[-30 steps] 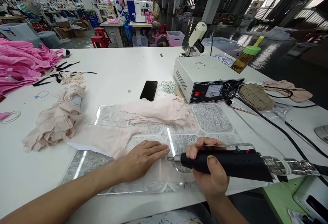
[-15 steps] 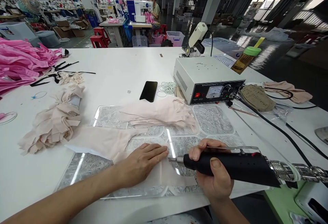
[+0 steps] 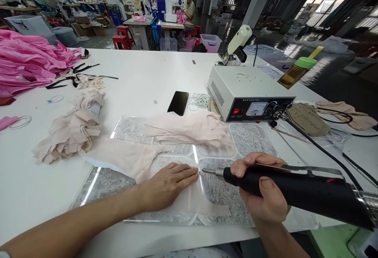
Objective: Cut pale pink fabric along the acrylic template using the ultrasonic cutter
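At the white counter [image 3: 138,73], the left hand [image 3: 174,183] lies flat, unclenched, on thin pale-pink fabric [image 3: 191,203]; the right hand [image 3: 271,203] grips a black, metal-tipped cylindrical tool [image 3: 307,191], pointed toward the left.

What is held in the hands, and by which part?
The right hand holds the black tool by its body's front; the left hand lies on fabric, holding nothing.

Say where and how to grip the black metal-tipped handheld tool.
Probably best by the front of the black barrel, from the near side and below, as the right hand does: the barrel is thick enough to wrap, and its metal tip points toward the left hand, so stay behind that tip.
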`<state>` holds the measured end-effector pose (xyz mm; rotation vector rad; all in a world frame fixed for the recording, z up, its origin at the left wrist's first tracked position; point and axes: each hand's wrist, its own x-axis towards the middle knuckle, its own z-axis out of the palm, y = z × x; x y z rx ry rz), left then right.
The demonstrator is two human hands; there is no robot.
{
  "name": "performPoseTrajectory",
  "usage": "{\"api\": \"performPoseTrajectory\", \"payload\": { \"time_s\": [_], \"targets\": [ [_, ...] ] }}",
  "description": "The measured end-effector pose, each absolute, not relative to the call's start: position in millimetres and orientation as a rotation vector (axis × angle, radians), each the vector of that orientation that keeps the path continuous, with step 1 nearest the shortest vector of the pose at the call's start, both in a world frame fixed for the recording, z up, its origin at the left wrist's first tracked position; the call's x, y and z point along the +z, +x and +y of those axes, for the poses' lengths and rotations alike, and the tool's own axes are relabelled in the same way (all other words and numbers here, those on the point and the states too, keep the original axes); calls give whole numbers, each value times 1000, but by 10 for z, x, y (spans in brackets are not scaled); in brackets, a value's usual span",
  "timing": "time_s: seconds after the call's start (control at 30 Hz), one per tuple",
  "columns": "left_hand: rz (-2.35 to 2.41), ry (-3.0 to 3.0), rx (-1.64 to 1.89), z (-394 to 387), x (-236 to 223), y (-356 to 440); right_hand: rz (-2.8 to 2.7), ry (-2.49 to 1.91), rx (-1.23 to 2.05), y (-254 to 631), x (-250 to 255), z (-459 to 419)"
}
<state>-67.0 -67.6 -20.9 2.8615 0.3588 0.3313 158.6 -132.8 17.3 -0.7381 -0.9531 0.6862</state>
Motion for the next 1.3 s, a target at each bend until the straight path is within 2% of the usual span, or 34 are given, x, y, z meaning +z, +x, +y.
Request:
{"api": "performPoseTrajectory", "payload": {
  "time_s": [1.3],
  "targets": [
    [367,2830,290,-702,-246,-651,-960,-814,675,1537,90,-1165]
  ]
}}
